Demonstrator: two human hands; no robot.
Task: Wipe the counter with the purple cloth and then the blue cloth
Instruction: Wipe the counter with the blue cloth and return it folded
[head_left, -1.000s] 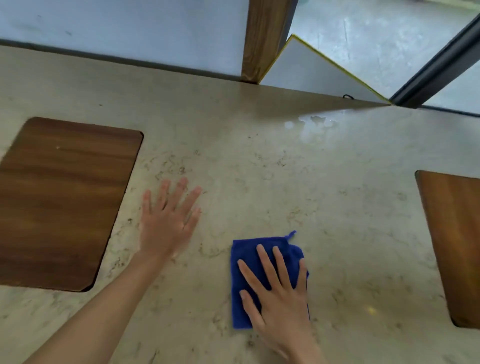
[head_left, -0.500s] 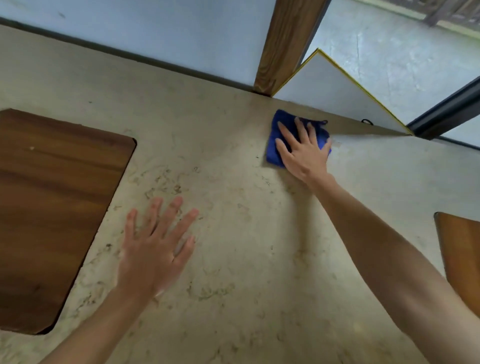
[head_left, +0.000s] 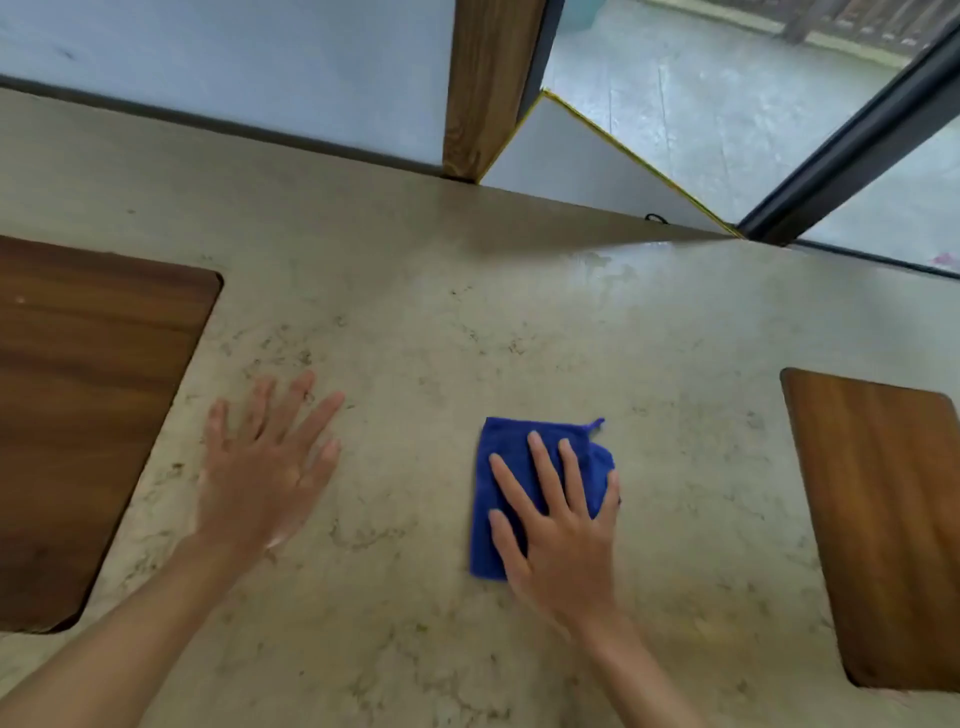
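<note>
A folded blue cloth (head_left: 511, 457) lies flat on the beige marbled counter (head_left: 447, 332), a little right of the middle. My right hand (head_left: 558, 525) presses down on it with fingers spread, palm covering its near right part. My left hand (head_left: 265, 467) rests flat on the bare counter to the left, fingers apart and holding nothing. No purple cloth is in view.
A dark wooden inset panel (head_left: 88, 415) fills the counter's left side and a lighter one (head_left: 893, 525) the right. A wooden post (head_left: 485, 88) stands at the far edge. A wet sheen (head_left: 613, 270) marks the counter near the far right edge.
My right hand has drawn the blue cloth back from the far edge by the post toward me. My left hand stays flat on the counter.
</note>
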